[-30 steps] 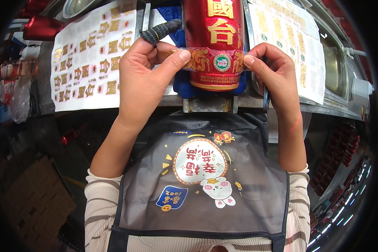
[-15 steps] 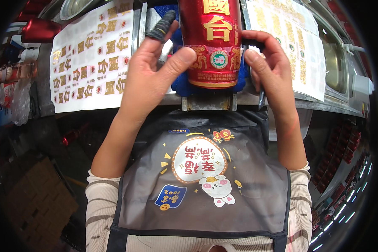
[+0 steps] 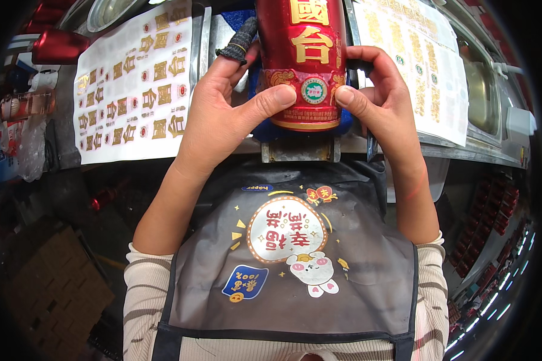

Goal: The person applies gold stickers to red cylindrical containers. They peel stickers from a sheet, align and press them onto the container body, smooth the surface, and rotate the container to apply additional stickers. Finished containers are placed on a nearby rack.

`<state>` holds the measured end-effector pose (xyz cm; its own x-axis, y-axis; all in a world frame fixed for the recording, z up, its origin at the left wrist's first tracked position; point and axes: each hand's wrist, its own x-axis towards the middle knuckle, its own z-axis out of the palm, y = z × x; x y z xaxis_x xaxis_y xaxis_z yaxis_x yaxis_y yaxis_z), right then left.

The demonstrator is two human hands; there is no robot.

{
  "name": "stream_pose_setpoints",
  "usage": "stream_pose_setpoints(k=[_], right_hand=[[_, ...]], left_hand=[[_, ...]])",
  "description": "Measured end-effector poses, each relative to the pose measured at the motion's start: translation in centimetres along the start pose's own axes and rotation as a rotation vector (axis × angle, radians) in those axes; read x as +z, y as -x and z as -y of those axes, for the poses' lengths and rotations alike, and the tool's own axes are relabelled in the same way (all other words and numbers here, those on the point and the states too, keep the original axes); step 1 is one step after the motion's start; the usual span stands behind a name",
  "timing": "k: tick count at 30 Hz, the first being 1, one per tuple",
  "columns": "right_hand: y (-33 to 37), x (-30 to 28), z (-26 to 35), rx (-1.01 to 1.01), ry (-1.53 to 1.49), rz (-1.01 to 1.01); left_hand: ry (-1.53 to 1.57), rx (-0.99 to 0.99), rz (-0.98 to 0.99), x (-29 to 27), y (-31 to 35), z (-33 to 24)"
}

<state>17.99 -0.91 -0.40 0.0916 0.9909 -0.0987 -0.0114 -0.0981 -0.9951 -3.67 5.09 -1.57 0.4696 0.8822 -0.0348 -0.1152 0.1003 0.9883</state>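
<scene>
A glossy red bottle [image 3: 310, 66] with raised gold characters and a round green-and-white emblem lies with its base toward me, on a blue cloth pad [image 3: 262, 129] over a metal rest [image 3: 301, 150]. My left hand [image 3: 223, 111] presses its thumb on the lower decorated band left of the emblem; black wrapping covers its index finger. From the right, my right hand [image 3: 385, 96] sets its thumb just beside the emblem, fingers along the bottle's side. Below the right palm a slim dark tool [image 3: 372, 146] sticks out, partly hidden.
To the left lies a sheet of gold character decals [image 3: 132, 90]; another decal sheet [image 3: 415, 66] lies to the right. A metal basin [image 3: 479, 90] stands beyond it. Another red bottle [image 3: 57, 47] lies at far left, near a clear plastic bag [image 3: 33, 150].
Both thumbs have moved inward onto the bottle's lower band, on either side of the emblem; before, they were at its edges. The bottle stays in nearly the same place.
</scene>
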Motion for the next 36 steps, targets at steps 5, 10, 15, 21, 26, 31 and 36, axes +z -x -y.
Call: stream_pose_setpoints(k=[5,10,15,21,26,31,36], right_hand=[[0.0,-0.1,0.7,0.066,-0.032,0.014],[-0.1,-0.1,-0.2,0.01,-0.047,0.012],[-0.3,-0.1,0.2,0.029,-0.036,0.017],[-0.4,0.0,0.1,0.02,-0.052,0.001],[-0.5,-0.9,0.0,0.125,-0.08,-0.003],[0.0,-0.2,-0.1,0.009,-0.03,0.023],[-0.1,-0.1,0.0,0.005,-0.022,0.026]], left_hand=[[0.019,0.007,-0.025,0.3,0.1,-0.3],[-0.024,0.034,-0.052,1.0,-0.1,-0.3],[-0.035,0.052,-0.062,1.1,-0.2,-0.1],[-0.056,0.055,-0.07,1.2,-0.2,-0.2],[-0.09,0.068,-0.078,1.0,-0.2,-0.1],[-0.05,0.07,-0.086,1.6,-0.3,-0.3],[-0.069,0.067,-0.077,1.4,-0.2,-0.4]])
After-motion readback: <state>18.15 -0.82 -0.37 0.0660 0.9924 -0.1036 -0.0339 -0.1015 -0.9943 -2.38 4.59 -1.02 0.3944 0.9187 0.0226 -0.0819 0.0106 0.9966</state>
